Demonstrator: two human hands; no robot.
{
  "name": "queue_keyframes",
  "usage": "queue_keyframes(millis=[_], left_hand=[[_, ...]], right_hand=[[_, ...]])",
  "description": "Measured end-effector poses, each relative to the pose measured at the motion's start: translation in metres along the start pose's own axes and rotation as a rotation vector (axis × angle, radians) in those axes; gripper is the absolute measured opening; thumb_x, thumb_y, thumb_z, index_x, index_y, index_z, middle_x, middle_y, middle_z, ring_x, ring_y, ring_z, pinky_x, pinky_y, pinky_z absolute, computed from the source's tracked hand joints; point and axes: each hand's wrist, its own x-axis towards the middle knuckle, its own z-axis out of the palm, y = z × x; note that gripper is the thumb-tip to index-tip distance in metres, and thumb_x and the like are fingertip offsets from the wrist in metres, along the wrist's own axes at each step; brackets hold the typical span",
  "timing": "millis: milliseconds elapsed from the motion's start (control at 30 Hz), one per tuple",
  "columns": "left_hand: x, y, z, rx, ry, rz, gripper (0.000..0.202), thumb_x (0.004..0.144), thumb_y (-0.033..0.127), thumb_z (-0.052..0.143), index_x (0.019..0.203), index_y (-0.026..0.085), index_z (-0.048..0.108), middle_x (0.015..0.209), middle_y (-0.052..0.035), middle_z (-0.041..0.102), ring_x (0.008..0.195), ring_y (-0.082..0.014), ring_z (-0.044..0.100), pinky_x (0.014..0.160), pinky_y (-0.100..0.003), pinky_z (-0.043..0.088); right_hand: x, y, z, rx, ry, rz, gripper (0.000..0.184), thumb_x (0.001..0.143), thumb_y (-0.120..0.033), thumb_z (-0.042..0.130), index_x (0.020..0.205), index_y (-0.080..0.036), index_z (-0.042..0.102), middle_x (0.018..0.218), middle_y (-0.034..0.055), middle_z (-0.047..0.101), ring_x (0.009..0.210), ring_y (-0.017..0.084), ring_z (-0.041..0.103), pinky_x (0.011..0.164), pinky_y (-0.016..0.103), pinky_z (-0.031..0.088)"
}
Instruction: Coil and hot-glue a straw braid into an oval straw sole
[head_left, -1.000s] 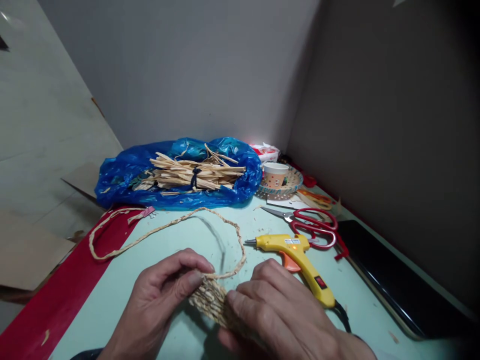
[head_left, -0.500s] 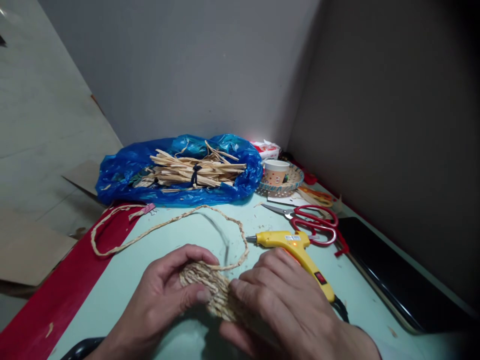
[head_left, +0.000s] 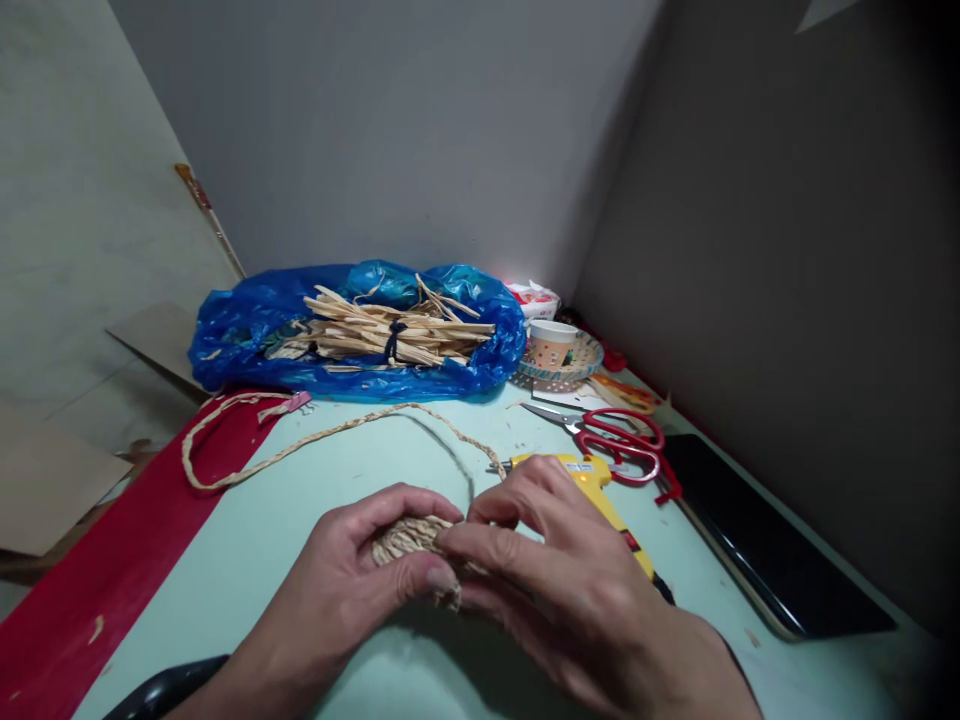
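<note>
My left hand (head_left: 356, 570) is closed around a small coiled piece of braided straw cord (head_left: 409, 540), thumb on the near side. From the right, my right hand (head_left: 559, 580) pinches the same piece, its thumb and fingers against the coil's edge; much of the coil is hidden by both hands. A long tail of straw cord (head_left: 330, 432) loops away over the table and runs back behind my right fingers. The far end of that cord carries a pink binder clip (head_left: 300, 400). Just beyond my right hand lies a yellow hot glue gun (head_left: 596, 480), its orange light lit.
A blue plastic bag (head_left: 247, 320) holds a tied bundle of dry straw strips (head_left: 405, 335). Behind the red-handled scissors (head_left: 619, 440) stand a paper cup (head_left: 551, 345) and a shallow woven basket (head_left: 589, 362). A black phone-like slab (head_left: 780, 540) lies at the right.
My right hand has shifted up and left over the coil and its fingers have come closer to my left thumb. More of the coil is now covered, and the camera view has shifted slightly.
</note>
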Motion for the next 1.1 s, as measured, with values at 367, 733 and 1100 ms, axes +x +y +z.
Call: queue_keyframes(millis=[367, 733, 1100], left_hand=[[0.002, -0.006, 0.0, 0.16, -0.019, 0.026, 0.02, 0.076, 0.037, 0.075, 0.087, 0.02, 0.075, 0.078, 0.0001, 0.073, 0.076, -0.0189, 0.063, 0.07, -0.024, 0.051], [0.007, -0.008, 0.001, 0.109, -0.05, -0.029, 0.022, 0.067, 0.033, 0.082, 0.085, 0.022, 0.078, 0.077, 0.0005, 0.074, 0.074, -0.0187, 0.065, 0.067, -0.024, 0.052], [0.004, -0.01, -0.005, -0.213, -0.046, -0.087, 0.026, 0.082, 0.043, 0.075, 0.097, 0.021, 0.077, 0.089, -0.0017, 0.076, 0.086, -0.0185, 0.065, 0.076, -0.024, 0.048]], right_hand=[[0.0, -0.002, -0.002, -0.138, -0.082, -0.089, 0.021, 0.1, -0.006, 0.05, 0.105, -0.005, 0.07, 0.087, 0.0093, 0.071, 0.076, 0.019, 0.051, 0.079, 0.04, 0.037], [-0.002, 0.0, 0.001, 0.079, -0.036, -0.06, 0.018, 0.093, -0.007, 0.052, 0.094, -0.009, 0.07, 0.081, 0.0087, 0.068, 0.075, 0.02, 0.048, 0.072, 0.04, 0.035], [-0.008, -0.01, -0.037, -0.007, 0.079, 0.107, 0.022, 0.095, -0.008, 0.047, 0.076, -0.019, 0.053, 0.068, 0.0011, 0.055, 0.066, 0.016, 0.049, 0.071, 0.036, 0.042]])
